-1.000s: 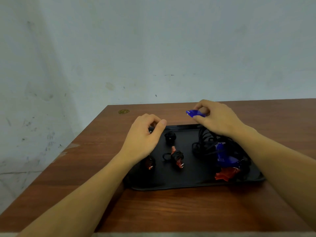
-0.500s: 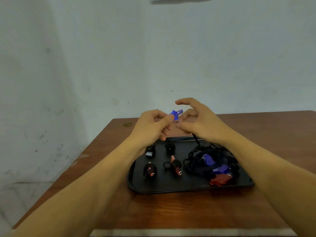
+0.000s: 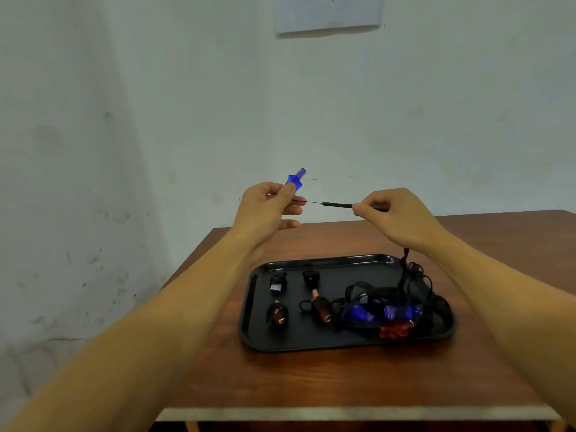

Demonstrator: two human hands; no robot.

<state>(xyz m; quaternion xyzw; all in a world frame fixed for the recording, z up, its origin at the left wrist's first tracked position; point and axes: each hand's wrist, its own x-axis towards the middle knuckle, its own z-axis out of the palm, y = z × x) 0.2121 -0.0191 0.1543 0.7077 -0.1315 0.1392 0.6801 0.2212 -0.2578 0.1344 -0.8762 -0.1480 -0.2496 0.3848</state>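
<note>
nearest is the wooden table [image 3: 311,385] with a black tray [image 3: 247,310] on it. four little wound-up bundles [image 3: 319,305] sit on its left and a loose tangle of cords [image 3: 389,299] on its right, probably done vs to-do piles. both hands are raised well above the tray's far side. the left hand [image 3: 265,210] pinches a blue plastic piece [image 3: 296,179] between thumb and forefinger, other fingers fanned loose. the right hand [image 3: 396,216] pinches the black cord [image 3: 338,204], which runs level and taut between them. i'd guess that's to straighten it for winding.
</note>
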